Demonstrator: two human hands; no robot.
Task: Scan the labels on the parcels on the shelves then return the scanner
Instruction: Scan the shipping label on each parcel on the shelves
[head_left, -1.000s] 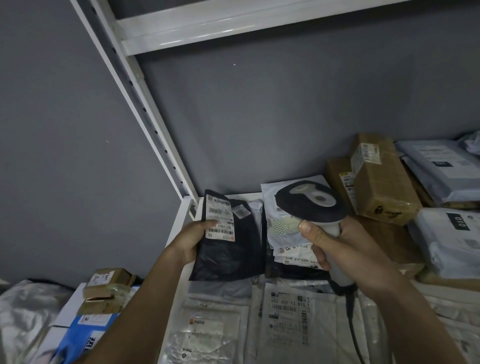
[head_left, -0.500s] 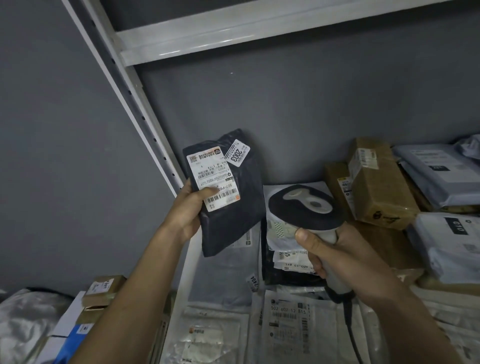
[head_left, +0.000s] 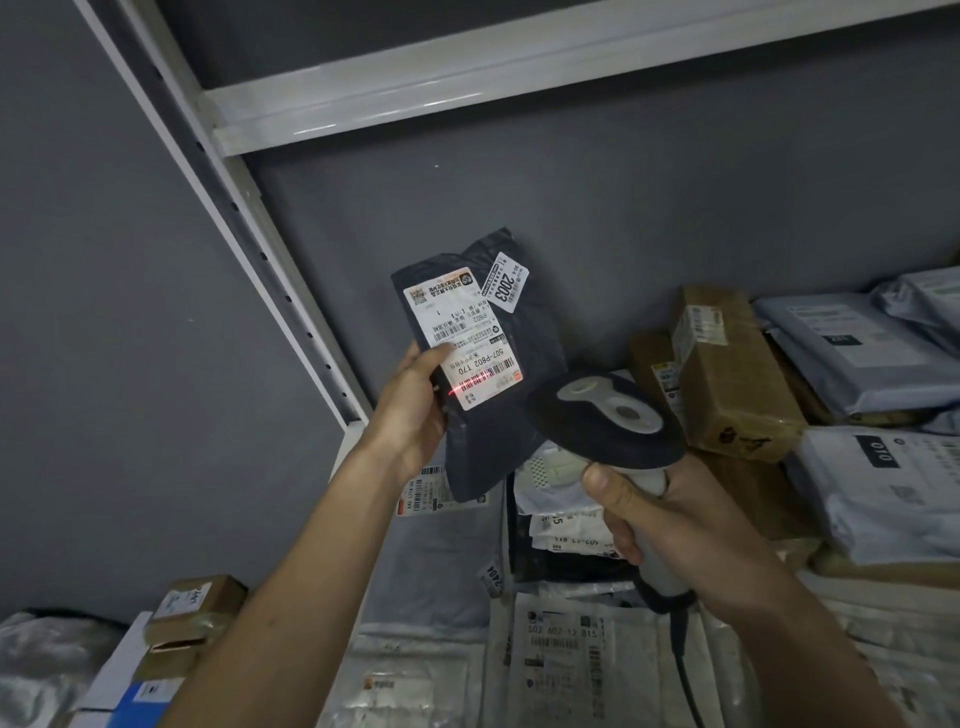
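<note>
My left hand (head_left: 410, 410) pinches the black parcel (head_left: 498, 384) upright; my right hand (head_left: 670, 525) grips the scanner (head_left: 605, 421) just right of it. The beam clips the label (head_left: 462, 338) edge beside my thumb: tilting risks a misread.

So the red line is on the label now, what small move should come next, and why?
Probably hold steady a moment, then lower the dark plastic mailer bag to the shelf. The left hand grips it upright, the right hand aims the grey handheld scanner, and the red scan line crosses the barcode on its white label, so this scan seems nearly done.
</note>
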